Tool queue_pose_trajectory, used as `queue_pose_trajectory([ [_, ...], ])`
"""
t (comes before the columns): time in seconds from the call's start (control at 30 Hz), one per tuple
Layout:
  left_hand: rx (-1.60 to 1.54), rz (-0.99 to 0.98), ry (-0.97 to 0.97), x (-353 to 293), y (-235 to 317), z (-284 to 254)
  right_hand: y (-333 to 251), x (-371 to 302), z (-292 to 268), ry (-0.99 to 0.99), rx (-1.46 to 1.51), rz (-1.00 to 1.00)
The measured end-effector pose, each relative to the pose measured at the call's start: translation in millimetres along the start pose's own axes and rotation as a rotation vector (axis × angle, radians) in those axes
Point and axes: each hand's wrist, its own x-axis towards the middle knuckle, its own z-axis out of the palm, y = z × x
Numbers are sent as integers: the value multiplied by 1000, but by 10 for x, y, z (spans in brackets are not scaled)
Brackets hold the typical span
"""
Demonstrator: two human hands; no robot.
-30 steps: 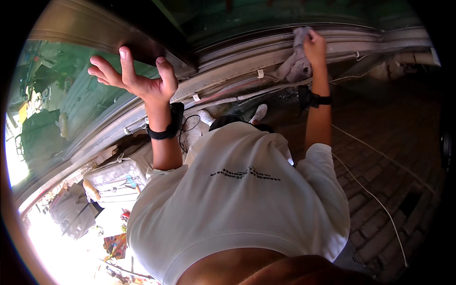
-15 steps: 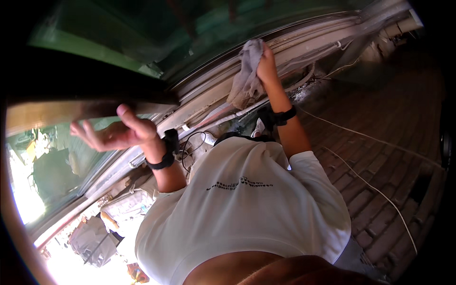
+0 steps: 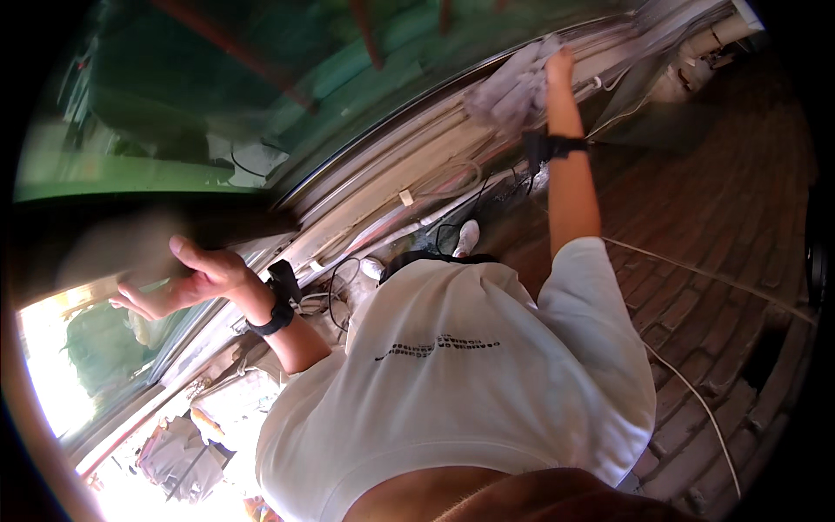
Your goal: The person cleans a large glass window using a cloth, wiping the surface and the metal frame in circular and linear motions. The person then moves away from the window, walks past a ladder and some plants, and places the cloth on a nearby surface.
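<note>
My right hand [image 3: 561,67] is closed on a grey cloth [image 3: 511,92], its arm stretched far out to the right. The cloth hangs bunched and blurred to the left of my fist, against the window's bottom ledge [image 3: 417,143]. On the left, my left hand [image 3: 191,277] is held up with its thumb apart and its fingers stretched out, and nothing shows in it. It is nearest the dark upright of the window frame [image 3: 235,217]; whether it touches that cannot be told. Beyond the ledge lies the greenish window glass [image 3: 287,113].
Pipes and cables [image 3: 426,217] run along the wall below the ledge. A thin pale cord [image 3: 700,400] crosses the brick-paved floor [image 3: 687,339] on the right. At lower left, assorted objects [image 3: 183,457] lie in bright light. My shoes [image 3: 468,237] show near the wall.
My right hand has slid farther right and away along the ledge with the cloth. My left hand has shifted a little left and nearer, still open.
</note>
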Motion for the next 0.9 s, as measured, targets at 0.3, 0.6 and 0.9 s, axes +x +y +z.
queue_pose_trajectory([
  [0.3,50,53,5,15,-40,-45,-295,-1584,507,-339,271,3],
  [0.6,14,40,55,16,5,17,-282,233,-109,-146,172,83],
  [0.9,65,111,-1,0,-100,-76,-60,1693,-460,133,-237,47],
])
